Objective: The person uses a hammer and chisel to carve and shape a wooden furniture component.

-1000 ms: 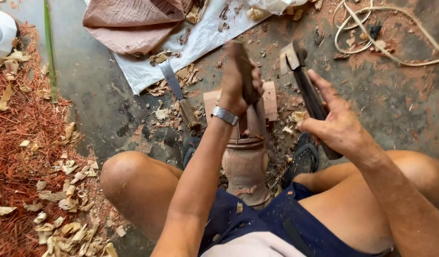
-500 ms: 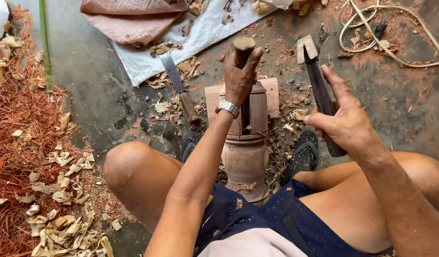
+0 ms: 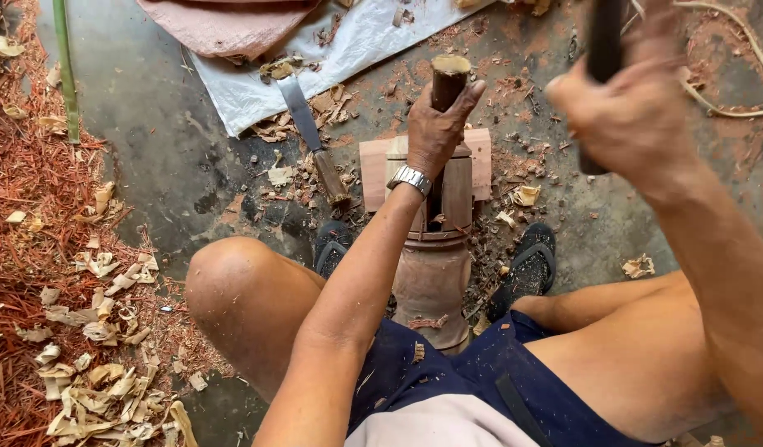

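Left hand [image 3: 435,132] grips dark round wood piece [image 3: 448,79], upright, pale cut top, on the reddish chopping block [image 3: 431,281]. Right hand [image 3: 630,108] clenched on dark tool handle [image 3: 605,41].

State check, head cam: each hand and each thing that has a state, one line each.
left hand: closed around the wooden stick
wooden stick: upright, top end cut flat
right hand: raised, gripping a dark handle
dark handle: blurred, head out of frame
knife: lying flat on the floor, unheld
wooden stump: upright between the knees
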